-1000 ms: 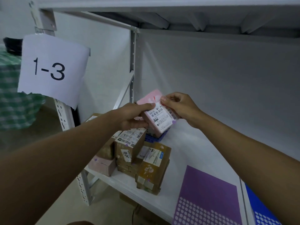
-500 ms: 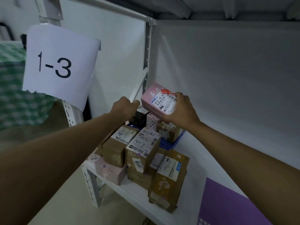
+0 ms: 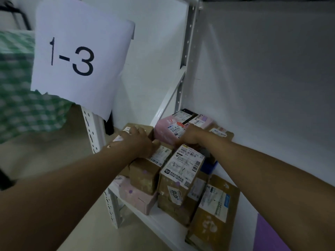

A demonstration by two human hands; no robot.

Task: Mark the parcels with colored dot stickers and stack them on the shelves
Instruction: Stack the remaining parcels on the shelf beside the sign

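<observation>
Parcels crowd the left end of the shelf (image 3: 163, 221) below the "1-3" sign (image 3: 79, 57), and the pink parcel (image 3: 167, 131) sits on top of the pile at the back, near the corner post. Right hand (image 3: 189, 136) grips its near edge, probably to seat it squarely, while the left hand (image 3: 139, 142) lies flat, fingers relaxed, on a brown box (image 3: 145, 171) beside it, seemingly steadying the stack.

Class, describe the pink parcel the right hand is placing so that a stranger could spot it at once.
Find the "1-3" sign on the shelf post. Right and below it, on the shelf, parcels crowd the corner. The pink parcel sits in the pile's back half by the right hand; unlike its brown neighbours, it is pale pink.
</observation>
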